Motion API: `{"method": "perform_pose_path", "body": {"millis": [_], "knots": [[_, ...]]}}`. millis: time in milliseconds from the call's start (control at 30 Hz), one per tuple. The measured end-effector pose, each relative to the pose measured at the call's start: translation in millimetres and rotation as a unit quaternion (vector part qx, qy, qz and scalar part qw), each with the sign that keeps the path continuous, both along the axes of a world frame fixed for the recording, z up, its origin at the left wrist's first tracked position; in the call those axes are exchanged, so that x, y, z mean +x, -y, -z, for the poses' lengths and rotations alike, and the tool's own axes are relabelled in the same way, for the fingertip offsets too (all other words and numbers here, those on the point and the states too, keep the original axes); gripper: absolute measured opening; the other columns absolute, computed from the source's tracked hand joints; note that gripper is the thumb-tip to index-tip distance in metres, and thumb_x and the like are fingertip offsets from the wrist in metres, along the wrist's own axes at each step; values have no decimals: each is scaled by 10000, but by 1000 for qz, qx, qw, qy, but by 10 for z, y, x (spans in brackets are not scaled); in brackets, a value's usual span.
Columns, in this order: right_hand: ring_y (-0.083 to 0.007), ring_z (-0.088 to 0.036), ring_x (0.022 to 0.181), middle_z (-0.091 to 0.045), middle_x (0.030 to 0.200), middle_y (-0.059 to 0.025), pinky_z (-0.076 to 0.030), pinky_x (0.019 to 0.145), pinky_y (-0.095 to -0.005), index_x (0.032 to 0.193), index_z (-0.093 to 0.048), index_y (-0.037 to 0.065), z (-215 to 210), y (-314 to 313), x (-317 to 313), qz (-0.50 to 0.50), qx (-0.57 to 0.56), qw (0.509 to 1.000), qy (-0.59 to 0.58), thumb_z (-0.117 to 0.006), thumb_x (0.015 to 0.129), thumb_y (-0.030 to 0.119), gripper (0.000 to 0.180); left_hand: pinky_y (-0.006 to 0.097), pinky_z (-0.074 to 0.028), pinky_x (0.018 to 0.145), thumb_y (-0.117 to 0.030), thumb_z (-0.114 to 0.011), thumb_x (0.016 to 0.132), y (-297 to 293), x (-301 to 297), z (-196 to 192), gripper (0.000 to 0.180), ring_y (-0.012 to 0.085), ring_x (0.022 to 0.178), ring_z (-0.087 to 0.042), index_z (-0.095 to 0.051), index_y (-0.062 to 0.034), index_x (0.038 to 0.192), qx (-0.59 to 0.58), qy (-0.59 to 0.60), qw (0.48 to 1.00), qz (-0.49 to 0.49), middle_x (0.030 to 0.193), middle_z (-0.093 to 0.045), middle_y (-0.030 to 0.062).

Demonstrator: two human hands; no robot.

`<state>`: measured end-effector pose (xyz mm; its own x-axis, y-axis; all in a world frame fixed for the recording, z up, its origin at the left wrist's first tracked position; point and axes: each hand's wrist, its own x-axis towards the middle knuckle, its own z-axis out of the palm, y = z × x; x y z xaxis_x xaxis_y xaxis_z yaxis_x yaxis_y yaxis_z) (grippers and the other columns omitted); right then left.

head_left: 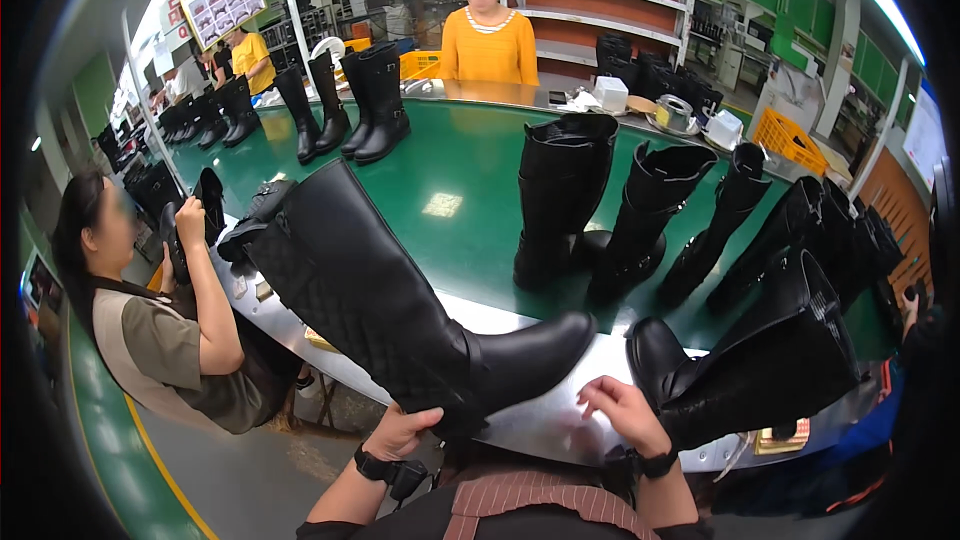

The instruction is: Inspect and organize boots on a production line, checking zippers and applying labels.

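Note:
A tall black leather boot (370, 270) with a quilted back panel is tilted in front of me, its shaft leaning up to the left and its toe pointing right. My left hand (405, 428) is closed on its heel end, thumb on the near side. Below the toe, my right hand (625, 412) hovers over the metal table edge (540, 395) with bent fingers apart and nothing visible in them. Just right of that hand, another black boot (760, 370) lies tilted, its shaft opening toward the right.
Several black boots (565, 190) stand on the green work surface (450, 160) at the right, with more boots (375, 105) at the far left. A co-worker (190, 330) at the left handles a dark shoe; another person (490, 50) stands across. An orange crate (790, 140) sits far right.

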<state>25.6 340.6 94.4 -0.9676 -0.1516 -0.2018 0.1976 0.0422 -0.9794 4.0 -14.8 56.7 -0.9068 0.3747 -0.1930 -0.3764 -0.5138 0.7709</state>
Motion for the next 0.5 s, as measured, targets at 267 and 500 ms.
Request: {"method": "perform_pose_path", "body": {"millis": [267, 500], "knots": [[-127, -667, 754, -687, 783, -55, -528, 704, -245, 1006, -677, -45, 39, -264, 616, 10, 86, 996, 33, -638, 964, 169, 222, 310, -543, 826, -189, -850, 774, -347, -234, -351, 482, 163, 901, -661, -637, 34, 1144, -315, -9, 935, -163, 1045, -699, 99], [-227, -644, 819, -692, 879, -131, -484, 728, -353, 987, -704, 30, 338, -1383, 1511, -2, 188, 959, 213, -646, 931, 258, 243, 385, -434, 1032, -256, -859, 737, -336, -342, 89, 689, 290, 1180, -545, -548, -52, 1317, -498, -300, 773, -253, 1270, -558, 148]]}}
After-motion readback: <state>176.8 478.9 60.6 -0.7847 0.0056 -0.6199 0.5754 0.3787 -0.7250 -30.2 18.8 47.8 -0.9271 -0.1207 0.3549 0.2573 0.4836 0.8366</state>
